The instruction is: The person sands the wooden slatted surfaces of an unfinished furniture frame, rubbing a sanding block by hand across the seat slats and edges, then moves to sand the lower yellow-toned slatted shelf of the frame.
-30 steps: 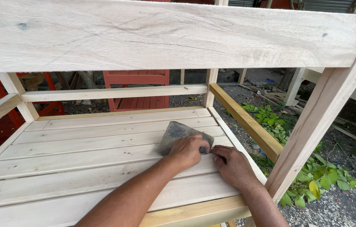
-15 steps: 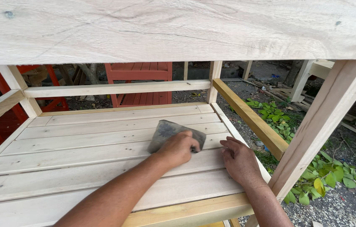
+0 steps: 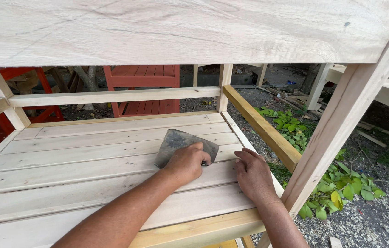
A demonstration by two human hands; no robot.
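red wooden furniture (image 3: 144, 87), green weeds (image 3: 337, 183), gravel (image 3: 369, 225)

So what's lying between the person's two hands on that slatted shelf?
Nothing: in the head view only bare wooden slats show between the left hand, which presses the grey sanding sheet, and the right hand resting flat.

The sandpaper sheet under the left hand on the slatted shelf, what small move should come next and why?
Probably slide the sandpaper sheet back along the slat under the left hand, with the grain. The left hand presses the sheet's near edge flat, the right hand lies flat on the slatted shelf beside it, and bare boards stretch leftward.
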